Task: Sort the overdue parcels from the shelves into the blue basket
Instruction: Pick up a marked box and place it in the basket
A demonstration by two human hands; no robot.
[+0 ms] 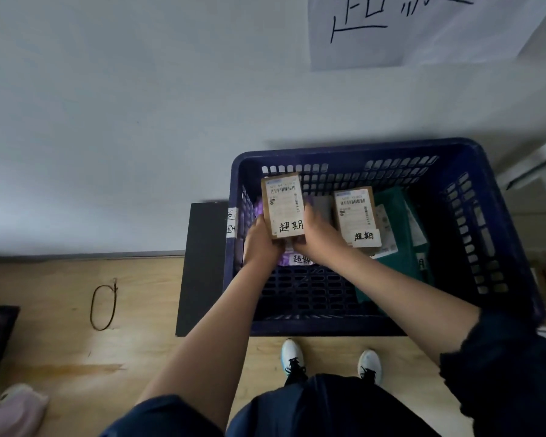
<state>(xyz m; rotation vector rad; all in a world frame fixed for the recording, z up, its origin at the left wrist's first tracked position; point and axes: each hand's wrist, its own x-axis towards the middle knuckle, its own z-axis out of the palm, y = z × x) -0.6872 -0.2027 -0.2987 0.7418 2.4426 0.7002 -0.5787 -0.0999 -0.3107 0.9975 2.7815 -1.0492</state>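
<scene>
The blue basket (501,234) stands on the floor against the white wall. Both hands reach into its left half and hold a small brown cardboard parcel (283,205) with a white shipping label and handwritten black characters. My left hand (260,244) grips its left lower edge, my right hand (317,234) its right lower edge. Under it lies a purple soft parcel (292,259) with a handwritten tag. A second labelled brown box (356,216) rests to the right, on a green bag (397,244).
A black panel (202,266) leans beside the basket's left wall. A paper sign (423,26) with handwriting hangs on the wall above. A cord loop (103,305) lies on the wooden floor. My white shoes (292,354) stand just before the basket. A white shelf frame (536,165) is at right.
</scene>
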